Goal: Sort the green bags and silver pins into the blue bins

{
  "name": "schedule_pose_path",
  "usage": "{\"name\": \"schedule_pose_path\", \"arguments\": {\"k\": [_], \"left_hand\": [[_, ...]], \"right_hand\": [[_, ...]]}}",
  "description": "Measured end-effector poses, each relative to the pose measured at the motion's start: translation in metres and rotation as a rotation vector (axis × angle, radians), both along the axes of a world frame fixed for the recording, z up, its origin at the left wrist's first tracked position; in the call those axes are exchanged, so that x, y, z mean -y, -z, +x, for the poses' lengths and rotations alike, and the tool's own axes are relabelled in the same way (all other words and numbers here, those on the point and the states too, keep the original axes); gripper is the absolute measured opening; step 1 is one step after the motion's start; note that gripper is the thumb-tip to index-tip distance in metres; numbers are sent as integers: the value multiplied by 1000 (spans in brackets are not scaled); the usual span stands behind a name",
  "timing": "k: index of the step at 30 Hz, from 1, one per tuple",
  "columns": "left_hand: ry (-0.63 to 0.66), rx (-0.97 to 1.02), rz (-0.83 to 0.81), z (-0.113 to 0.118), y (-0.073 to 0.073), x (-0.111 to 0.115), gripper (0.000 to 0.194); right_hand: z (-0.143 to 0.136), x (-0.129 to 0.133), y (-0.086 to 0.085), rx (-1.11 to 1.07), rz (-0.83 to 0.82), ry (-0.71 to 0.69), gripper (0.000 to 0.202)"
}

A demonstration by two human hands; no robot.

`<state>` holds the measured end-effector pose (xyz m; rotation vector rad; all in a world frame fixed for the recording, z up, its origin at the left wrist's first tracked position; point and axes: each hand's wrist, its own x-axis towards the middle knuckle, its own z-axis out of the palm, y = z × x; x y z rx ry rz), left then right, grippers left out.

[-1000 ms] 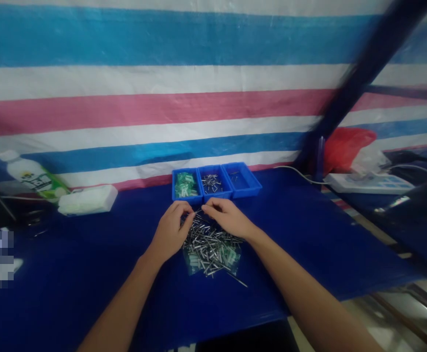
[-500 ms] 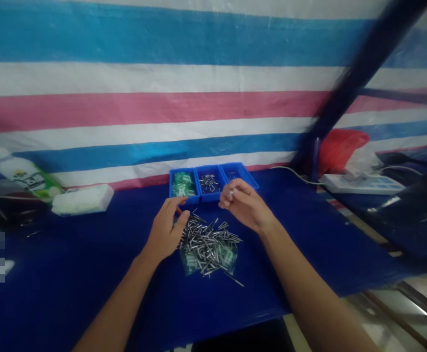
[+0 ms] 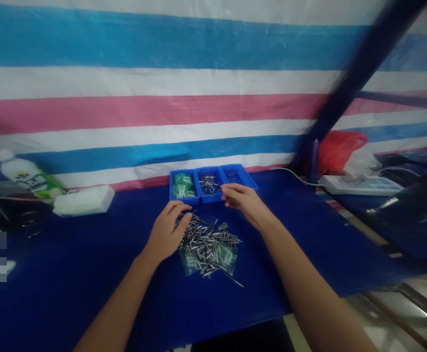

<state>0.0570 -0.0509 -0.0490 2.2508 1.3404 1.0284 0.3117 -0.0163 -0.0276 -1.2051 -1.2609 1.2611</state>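
Observation:
A loose heap of slim metal rivet-like pins lies on the blue table, partly over small clear green-tinted bags. At the heap's left edge rests my left hand, its fingers bent and the thumb apart from them; nothing shows in its grip. My right hand hovers by the front of the bins, fingertips pinched together; whatever they hold is too small to make out. Three blue bins stand behind the heap: the left bin has green-tinted bags, the middle bin several pins, the right bin a few.
To the left are a white tissue pack and a white-green bottle. On the right stand a dark slanted post, a power strip and a red bag. A striped sheet hangs behind the table.
My right hand has turned, its fingertips now pointing left toward the bins, and the whitish glint at its fingers is gone from sight. My left hand stays nearly in place.

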Motion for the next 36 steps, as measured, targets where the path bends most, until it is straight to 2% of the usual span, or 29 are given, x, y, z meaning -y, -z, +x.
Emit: {"name": "schedule_pose_path", "arguments": {"k": [7,12,24,31,36], "left_hand": [[-35,-44,46,1,1,-2,18],[-39,-69,40,3,2,-2,16],[-40,-85,32,3,7,-5,16],[5,-121,67,1,9,-5,15],[41,-113,49,1,6,-5,15]], "right_hand": [[-26,8,19,738,348,-159,14],[-43,13,25,965,385,-182,11],[-44,12,25,926,350,-195,3],[-39,15,17,767,488,-242,7],[-39,17,11,686,494,-302,9]]}}
